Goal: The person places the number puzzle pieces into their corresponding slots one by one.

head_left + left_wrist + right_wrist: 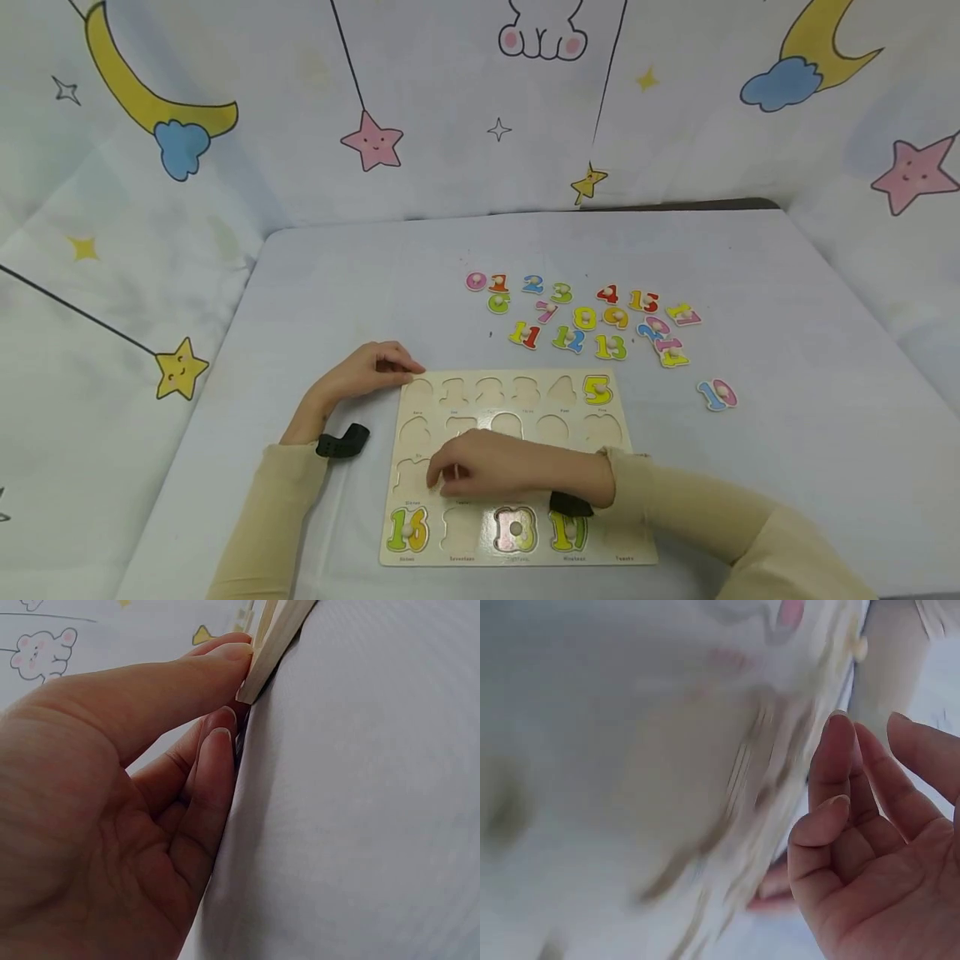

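Observation:
A wooden number puzzle board (471, 407) lies on the table, with shaped recesses in rows. At its far left corner my left hand (367, 371) pinches the edge between thumb and fingers; the left wrist view shows the board's pale side (274, 656) there. My right hand (487, 467) hovers over the middle rows, fingers loosely bent, nothing held; it hides some recesses. Seated in the board are the 5 (597, 390), the 16 (407, 531), the pink-and-grey 18 (515, 531) and a yellow-green piece (568, 531), which looks like 19. The right wrist view is blurred.
Beyond the board lie several loose knobbed number pieces, among them the 11 (524, 335), 12 (568, 339) and 13 (611, 347). The 20 (652, 327) and 14 (671, 352) overlap. Off to the right sits the 10 (717, 395). A patterned cloth (450, 83) hangs behind the table.

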Action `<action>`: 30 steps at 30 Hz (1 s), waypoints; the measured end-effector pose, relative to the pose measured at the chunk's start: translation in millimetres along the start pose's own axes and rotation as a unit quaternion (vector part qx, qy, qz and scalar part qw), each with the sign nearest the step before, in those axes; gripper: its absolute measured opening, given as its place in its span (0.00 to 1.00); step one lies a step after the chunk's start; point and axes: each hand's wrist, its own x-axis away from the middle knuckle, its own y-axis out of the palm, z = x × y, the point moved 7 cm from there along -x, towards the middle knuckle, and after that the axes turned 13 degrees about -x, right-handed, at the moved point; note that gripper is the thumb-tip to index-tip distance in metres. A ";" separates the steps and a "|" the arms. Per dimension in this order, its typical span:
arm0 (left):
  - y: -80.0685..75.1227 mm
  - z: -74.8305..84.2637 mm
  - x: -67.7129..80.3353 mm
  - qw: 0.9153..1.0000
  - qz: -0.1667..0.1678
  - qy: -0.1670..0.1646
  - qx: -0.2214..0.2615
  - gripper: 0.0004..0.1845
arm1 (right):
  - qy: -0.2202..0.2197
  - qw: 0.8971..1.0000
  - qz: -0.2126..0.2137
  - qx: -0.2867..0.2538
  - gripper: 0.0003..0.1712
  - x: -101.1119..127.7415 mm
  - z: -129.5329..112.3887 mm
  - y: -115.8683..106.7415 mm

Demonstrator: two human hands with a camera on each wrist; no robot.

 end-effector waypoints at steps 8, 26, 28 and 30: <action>-2.5 19.6 1.8 1.000 -0.012 -0.010 0.007 0.09 | 0.056 0.982 0.166 -0.064 0.10 69.8 37.3 -87.8; 4.7 -14.2 -1.0 1.000 0.000 -0.011 0.000 0.09 | 0.319 0.910 0.262 0.047 0.22 262.5 119.4 -184.4; 4.4 -13.7 -1.4 1.000 -0.001 -0.008 0.006 0.08 | 0.344 0.906 0.246 0.038 0.25 274.2 126.7 -182.9; 4.1 -13.1 -2.2 1.000 -0.003 -0.006 0.009 0.08 | 0.361 0.902 0.233 0.024 0.27 282.3 132.6 -179.9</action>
